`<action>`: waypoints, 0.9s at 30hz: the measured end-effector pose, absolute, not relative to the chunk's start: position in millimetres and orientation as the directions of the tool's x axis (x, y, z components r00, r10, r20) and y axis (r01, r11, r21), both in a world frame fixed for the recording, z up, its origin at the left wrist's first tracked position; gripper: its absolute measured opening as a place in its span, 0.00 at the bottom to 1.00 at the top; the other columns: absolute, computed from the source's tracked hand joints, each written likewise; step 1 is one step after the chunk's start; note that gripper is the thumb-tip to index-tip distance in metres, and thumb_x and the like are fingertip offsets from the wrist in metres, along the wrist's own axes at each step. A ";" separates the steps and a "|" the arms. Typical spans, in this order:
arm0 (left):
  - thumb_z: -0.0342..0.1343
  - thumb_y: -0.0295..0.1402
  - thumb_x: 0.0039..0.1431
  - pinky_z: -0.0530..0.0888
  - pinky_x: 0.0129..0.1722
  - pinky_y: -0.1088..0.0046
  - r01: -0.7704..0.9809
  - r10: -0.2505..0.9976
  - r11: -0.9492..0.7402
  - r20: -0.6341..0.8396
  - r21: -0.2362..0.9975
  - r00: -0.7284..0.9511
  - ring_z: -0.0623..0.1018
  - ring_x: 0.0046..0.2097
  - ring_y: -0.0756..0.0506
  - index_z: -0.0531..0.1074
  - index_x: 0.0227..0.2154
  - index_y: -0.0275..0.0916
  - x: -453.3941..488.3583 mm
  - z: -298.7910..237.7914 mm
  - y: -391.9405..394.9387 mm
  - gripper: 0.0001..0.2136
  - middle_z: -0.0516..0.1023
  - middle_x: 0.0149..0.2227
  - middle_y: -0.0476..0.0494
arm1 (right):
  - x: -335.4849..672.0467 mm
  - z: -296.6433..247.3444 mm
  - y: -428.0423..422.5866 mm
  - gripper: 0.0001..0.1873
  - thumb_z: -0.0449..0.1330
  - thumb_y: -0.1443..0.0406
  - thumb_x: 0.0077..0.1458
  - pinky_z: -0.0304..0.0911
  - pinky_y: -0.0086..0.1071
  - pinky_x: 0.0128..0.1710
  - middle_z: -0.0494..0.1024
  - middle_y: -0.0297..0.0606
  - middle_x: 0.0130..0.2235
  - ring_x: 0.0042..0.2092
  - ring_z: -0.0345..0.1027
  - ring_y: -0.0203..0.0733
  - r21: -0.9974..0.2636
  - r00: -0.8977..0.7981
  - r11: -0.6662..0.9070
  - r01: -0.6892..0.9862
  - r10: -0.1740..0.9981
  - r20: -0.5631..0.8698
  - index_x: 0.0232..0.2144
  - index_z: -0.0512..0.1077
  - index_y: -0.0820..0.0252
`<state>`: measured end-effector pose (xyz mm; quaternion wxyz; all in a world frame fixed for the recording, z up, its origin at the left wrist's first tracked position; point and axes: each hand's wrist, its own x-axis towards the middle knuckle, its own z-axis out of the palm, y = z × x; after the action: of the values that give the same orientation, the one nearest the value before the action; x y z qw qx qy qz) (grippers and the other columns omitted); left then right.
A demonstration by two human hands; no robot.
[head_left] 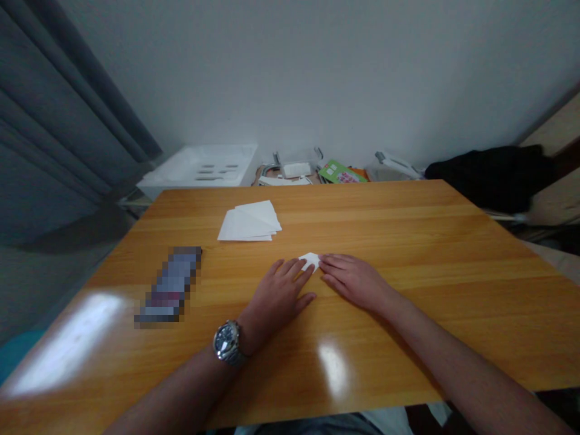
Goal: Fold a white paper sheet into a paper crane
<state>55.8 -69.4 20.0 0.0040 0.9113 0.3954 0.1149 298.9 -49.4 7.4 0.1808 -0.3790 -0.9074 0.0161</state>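
A small piece of folded white paper (310,260) lies flat on the wooden table (385,362), partly covered by my fingers. My left hand (278,292), with a metal watch (227,341) on its wrist, rests palm down with fingers stretched out, the tips on the paper's left and near edge. From the other side, my right hand (351,278) lies flat with fingers extended, its fingertips touching the paper's right edge. Behind them, several loose white paper sheets (249,221) lie in an overlapping pile.
A blurred-out, phone-like device (170,287) lies on the table's left. Past the far edge stand a white tray (203,166), a green booklet (339,173) and assorted items. Black cloth (489,175) is heaped at the right; a grey curtain (58,121) hangs at the left.
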 end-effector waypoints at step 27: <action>0.51 0.44 0.70 0.65 0.64 0.53 0.790 0.799 -0.591 0.254 0.164 0.545 0.69 0.63 0.36 0.69 0.60 0.39 49.8 18.3 -56.7 0.21 0.68 0.63 0.33 | 301.1 9.8 -45.4 0.18 0.56 0.59 0.68 0.63 0.50 0.64 0.76 0.46 0.59 0.62 0.68 0.51 -0.266 -0.676 0.749 0.607 0.663 0.322 0.56 0.75 0.58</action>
<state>49.8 -56.7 18.3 0.0150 0.8787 0.4522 0.1523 301.1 -45.4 9.8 0.2025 -0.3479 -0.9129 0.0683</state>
